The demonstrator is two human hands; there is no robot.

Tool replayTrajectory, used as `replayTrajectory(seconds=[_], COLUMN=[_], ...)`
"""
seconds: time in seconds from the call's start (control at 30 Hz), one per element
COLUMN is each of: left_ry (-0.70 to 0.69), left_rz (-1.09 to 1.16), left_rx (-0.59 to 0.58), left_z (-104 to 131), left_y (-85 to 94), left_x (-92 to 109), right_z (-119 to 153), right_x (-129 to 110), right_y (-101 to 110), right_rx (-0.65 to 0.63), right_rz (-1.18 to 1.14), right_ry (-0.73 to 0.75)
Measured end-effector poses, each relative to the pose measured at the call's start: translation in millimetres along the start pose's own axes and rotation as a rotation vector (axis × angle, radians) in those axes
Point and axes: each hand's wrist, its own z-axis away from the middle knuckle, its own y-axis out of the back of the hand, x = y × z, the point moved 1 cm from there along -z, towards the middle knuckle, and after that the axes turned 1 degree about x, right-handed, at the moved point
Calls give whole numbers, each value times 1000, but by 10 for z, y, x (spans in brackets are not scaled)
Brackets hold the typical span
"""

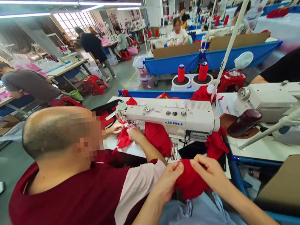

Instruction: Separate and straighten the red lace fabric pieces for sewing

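Observation:
A piece of red fabric hangs between my two hands, above my lap. My left hand pinches its upper left edge between thumb and fingers. At the upper right edge, my right hand grips the same cloth with fingertips together. Just beyond my hands lie small thread snips and a dark flat object on the white sewing table. More red fabric is heaped under the arm of the white sewing machine.
Close on my left sits a co-worker in a dark red shirt, both hands guiding red cloth at the machine's needle end. Red thread cones stand behind the machine. To the right are a second sewing machine and a cardboard sheet.

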Motion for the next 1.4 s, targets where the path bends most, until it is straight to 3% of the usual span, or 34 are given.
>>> replayTrajectory(seconds=[0.07, 0.17, 0.4, 0.6, 0.8, 0.93, 1.07, 1.2, 1.4], left_ry=[17, -47, -131, 139, 282, 356, 307, 244, 222], left_rz=[-112, -140, 296, 622, 650, 611, 612, 634, 640], left_rx=[-79, -34, 149, 150, 152, 103, 213, 275, 330], left_z=[49, 45, -44, -87, -39, -17, -105, -225, -290], left_y=[13, -2, 39, 88, 150, 170, 134, 122, 127], left_x=[0, -25, -68, -123, -349, -437, -347, -226, -209], right_z=[-35, -45, 35, 231, 264, 274, 321, 341, 327], right_x=[43, 99, 399, 613, 483, 581, 766, 788, 664], right_y=[41, 61, 118, -92, -119, -24, 59, 94, 102], right_rx=[14, -15, 242, -81, -77, -103, -112, -95, 32], right_rz=[-64, -222, -491, -929, -1044, -1123, -1265, -1322, -1137], right_ry=[-102, -236, -460, -794, -782, -822, -836, -692, -620])
